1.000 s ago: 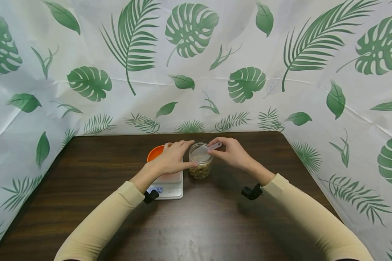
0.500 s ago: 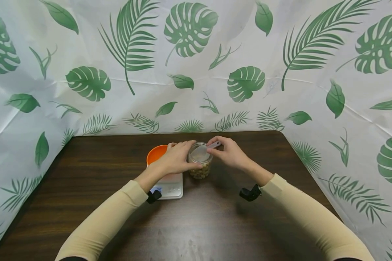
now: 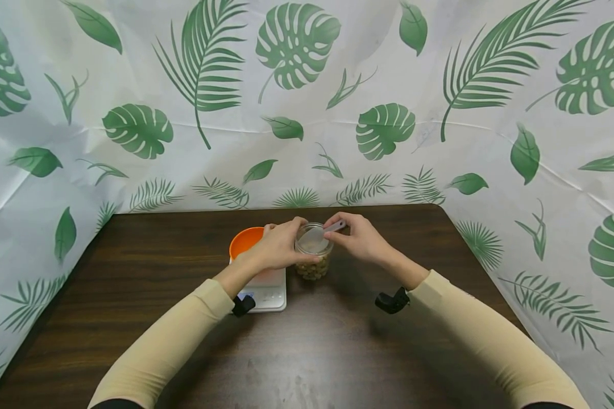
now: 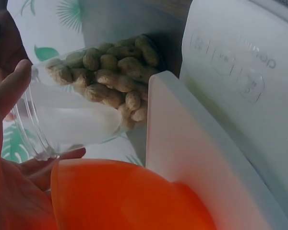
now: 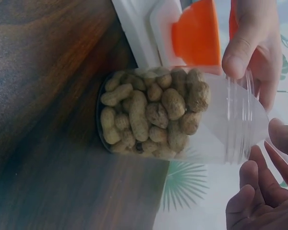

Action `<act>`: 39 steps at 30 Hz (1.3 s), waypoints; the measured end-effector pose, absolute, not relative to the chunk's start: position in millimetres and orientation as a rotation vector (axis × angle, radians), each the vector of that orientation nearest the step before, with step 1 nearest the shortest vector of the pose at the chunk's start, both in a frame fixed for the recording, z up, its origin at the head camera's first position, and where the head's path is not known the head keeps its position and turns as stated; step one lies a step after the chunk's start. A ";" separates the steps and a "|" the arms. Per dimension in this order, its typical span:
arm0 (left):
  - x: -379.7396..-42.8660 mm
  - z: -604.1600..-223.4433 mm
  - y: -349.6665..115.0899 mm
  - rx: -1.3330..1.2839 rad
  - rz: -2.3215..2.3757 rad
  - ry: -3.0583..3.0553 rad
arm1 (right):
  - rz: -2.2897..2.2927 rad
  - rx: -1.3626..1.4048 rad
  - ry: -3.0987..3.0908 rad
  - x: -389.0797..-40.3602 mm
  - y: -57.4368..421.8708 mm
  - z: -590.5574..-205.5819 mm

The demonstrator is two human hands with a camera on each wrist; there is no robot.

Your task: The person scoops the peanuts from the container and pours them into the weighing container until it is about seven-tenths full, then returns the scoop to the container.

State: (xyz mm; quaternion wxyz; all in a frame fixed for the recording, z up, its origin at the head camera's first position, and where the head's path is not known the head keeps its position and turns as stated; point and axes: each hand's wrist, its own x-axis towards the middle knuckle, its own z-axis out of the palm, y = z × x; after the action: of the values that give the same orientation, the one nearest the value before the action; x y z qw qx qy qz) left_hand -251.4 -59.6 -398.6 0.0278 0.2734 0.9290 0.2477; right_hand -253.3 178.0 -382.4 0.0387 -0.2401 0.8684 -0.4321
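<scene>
A clear plastic jar (image 3: 313,269), part filled with unshelled peanuts (image 5: 158,115), stands upright on the table. My left hand (image 3: 280,245) holds it by the threaded mouth, thumb on the near side and fingers on the far side. Between the thumb and fingers of my right hand (image 3: 359,237) is the handle of a translucent white scoop (image 3: 336,226). Its broad bowl dips inside the jar, close to the peanuts in the left wrist view. Left of the jar, an orange bowl (image 3: 244,241) sits on a white kitchen scale (image 3: 270,299), partly hidden by my left hand and forearm.
The dark wooden table (image 3: 307,352) reaches back to a white leaf-print sheet (image 3: 307,165), which also runs along both sides. The scale's edge lies close beside the jar. A black wrist camera (image 3: 393,301) hangs below my right wrist.
My left hand has moved slightly right, closing its thumb and fingers onto the jar's mouth. My right hand and the scoop have hardly moved.
</scene>
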 end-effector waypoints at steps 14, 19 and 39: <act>-261.3 -397.7 -68.4 0.870 0.847 2.763 | -1.229 -0.772 2.720 -255.5 184.4 -362.2; -262.8 -396.9 -70.1 0.855 0.924 2.703 | -1.196 -0.794 2.744 -256.7 185.8 -351.0; -268.7 -395.8 -66.9 0.857 0.795 2.750 | -1.015 -1.024 2.828 -254.7 183.5 -332.0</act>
State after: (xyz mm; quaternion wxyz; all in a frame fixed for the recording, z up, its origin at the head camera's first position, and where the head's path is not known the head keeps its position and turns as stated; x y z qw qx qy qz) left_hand -268.7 -66.9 -395.8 0.0766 0.2860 0.9176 0.2652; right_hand -254.7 183.5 -332.0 -0.0165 -0.3225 0.8908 -0.3197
